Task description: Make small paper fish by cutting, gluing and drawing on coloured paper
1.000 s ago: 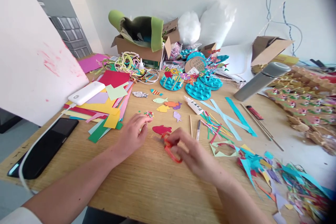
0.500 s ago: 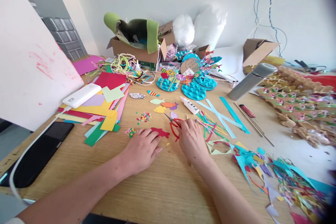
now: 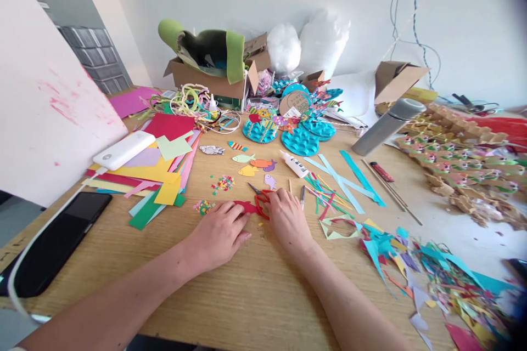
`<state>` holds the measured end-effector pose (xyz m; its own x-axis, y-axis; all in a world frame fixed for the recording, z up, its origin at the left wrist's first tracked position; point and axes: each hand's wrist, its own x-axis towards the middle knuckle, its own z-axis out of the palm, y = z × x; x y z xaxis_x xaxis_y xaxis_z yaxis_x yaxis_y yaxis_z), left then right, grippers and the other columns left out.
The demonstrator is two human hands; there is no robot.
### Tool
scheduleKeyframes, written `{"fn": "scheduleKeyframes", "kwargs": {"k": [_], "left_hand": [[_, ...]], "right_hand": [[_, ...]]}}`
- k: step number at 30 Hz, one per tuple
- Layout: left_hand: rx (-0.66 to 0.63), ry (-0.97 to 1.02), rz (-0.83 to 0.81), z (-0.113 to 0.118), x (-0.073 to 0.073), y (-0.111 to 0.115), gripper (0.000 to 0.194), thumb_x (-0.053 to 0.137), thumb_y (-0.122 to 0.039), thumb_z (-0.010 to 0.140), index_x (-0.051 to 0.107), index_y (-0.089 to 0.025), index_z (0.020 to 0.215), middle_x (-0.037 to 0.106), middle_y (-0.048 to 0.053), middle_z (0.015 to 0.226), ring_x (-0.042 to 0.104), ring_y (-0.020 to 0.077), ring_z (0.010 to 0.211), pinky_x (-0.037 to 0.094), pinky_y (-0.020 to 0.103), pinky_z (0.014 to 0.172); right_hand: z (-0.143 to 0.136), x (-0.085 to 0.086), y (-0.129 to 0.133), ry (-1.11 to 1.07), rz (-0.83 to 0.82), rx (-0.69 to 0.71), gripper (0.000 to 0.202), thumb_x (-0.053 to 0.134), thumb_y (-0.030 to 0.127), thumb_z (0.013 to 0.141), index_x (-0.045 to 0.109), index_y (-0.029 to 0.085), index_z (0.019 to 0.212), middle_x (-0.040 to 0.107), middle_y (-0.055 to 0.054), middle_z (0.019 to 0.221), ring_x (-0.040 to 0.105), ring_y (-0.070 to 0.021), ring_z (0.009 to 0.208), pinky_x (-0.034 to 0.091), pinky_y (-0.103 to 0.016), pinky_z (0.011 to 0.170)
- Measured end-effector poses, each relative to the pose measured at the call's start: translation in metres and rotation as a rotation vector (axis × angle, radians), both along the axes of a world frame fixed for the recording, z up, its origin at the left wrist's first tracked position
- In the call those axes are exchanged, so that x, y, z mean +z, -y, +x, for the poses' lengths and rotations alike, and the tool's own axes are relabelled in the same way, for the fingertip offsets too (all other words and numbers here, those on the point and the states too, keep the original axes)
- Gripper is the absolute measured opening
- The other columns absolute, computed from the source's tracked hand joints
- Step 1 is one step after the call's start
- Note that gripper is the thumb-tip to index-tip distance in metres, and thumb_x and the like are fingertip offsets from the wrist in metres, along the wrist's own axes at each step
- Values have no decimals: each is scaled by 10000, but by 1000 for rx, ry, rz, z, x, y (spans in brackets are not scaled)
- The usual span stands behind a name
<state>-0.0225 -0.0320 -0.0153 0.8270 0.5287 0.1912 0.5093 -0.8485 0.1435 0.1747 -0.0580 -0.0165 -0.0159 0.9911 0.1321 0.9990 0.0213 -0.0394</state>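
Observation:
My left hand (image 3: 220, 233) lies on the table with its fingers flat on a red paper fish (image 3: 246, 206). Red-handled scissors (image 3: 258, 193) are in my right hand (image 3: 288, 218), whose fingers are closed over the handles. Their dark blades point away to the upper left, beside the fish's right end. Beyond my hands are cut-out paper fish: a yellow fish (image 3: 247, 171), an orange fish (image 3: 261, 163), a pale green fish (image 3: 244, 158) and a lilac fish (image 3: 270, 181). Small piles of paper confetti (image 3: 223, 184) lie near my left fingertips.
A glue bottle (image 3: 295, 164) and paper strips (image 3: 325, 192) lie right of centre. Coloured sheets (image 3: 171, 120) and a white power bank (image 3: 124, 150) are left, above a phone (image 3: 61, 241). A grey flask (image 3: 387, 126) and paper scraps (image 3: 415, 263) are on the right.
My right hand has moved left with the scissors, closer to my left hand and the red fish. A pen and a short stick now show where it was. The view has shifted slightly.

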Motion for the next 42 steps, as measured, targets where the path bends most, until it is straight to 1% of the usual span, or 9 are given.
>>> {"fn": "scheduleKeyframes", "kwargs": {"k": [7, 11, 16, 21, 26, 31, 34, 38, 42], "left_hand": [[4, 28, -21, 0, 2, 1, 299, 510, -324, 966, 654, -164, 1173, 644, 104, 1096, 568, 256, 1040, 477, 445, 936], [21, 96, -31, -1, 2, 1, 385, 503, -342, 969, 555, -157, 1303, 637, 116, 1203, 575, 261, 1077, 475, 455, 953], [43, 115, -53, -2, 0, 0, 269, 476, -286, 976, 649, -138, 1118, 655, 114, 1131, 581, 261, 1055, 491, 444, 928], [12, 99, -33, -2, -2, -3, 257, 505, -276, 968, 693, -126, 1058, 670, 110, 1098, 578, 259, 1054, 491, 439, 930], [2, 97, -15, -3, -1, -3, 263, 506, -277, 967, 706, -128, 1047, 681, 110, 1082, 582, 259, 1042, 487, 448, 929], [-11, 72, -14, -3, 3, -3, 282, 498, -282, 972, 711, -113, 1048, 689, 114, 1064, 592, 260, 1026, 480, 453, 933], [-10, 71, -2, -2, 4, -4, 267, 522, -277, 961, 715, -107, 1031, 693, 111, 1060, 596, 264, 1012, 485, 450, 923], [-10, 70, 12, -2, 3, -4, 251, 537, -284, 955, 723, -124, 1009, 696, 99, 1063, 596, 254, 1000, 493, 443, 920], [-19, 61, 11, -3, 1, -3, 255, 542, -296, 955, 724, -131, 1023, 705, 92, 1045, 601, 250, 992, 505, 433, 909]], "right_hand": [[5, 1, 0, -43, 38, -7, 175, 471, 142, 973, 634, 151, 1037, 652, -118, 974, 609, -254, 959, 411, -345, 821], [25, 14, 1, -76, 125, -190, 169, 454, 196, 982, 592, 138, 1058, 682, -138, 1020, 640, -260, 966, 424, -343, 810], [42, 25, 1, -38, -146, -452, 219, 431, 264, 983, 540, 136, 1123, 727, -135, 909, 710, -295, 798, 393, -324, 594], [46, 21, 1, -61, -240, -397, 376, 378, 91, 920, 494, 144, 1274, 738, -135, 939, 720, -284, 850, 392, -314, 610], [50, 26, 3, -214, 12, -449, 327, 387, 138, 895, 615, 165, 1129, 736, -128, 922, 704, -279, 824, 418, -326, 642], [47, 24, 5, -679, 254, -140, 238, 428, 175, 881, 595, 204, 1048, 732, -61, 949, 686, -206, 890, 478, -298, 757], [40, 12, 4, -559, 246, 37, 179, 516, 162, 851, 593, 208, 1006, 716, -69, 970, 656, -228, 935, 472, -330, 819], [29, 0, 2, -327, 112, 95, 160, 564, 115, 839, 586, 201, 972, 702, -65, 826, 644, -258, 860, 468, -345, 773], [23, 0, 2, -251, 84, 96, 173, 521, 79, 871, 579, 191, 989, 722, -96, 911, 663, -260, 892, 465, -350, 798]]}}
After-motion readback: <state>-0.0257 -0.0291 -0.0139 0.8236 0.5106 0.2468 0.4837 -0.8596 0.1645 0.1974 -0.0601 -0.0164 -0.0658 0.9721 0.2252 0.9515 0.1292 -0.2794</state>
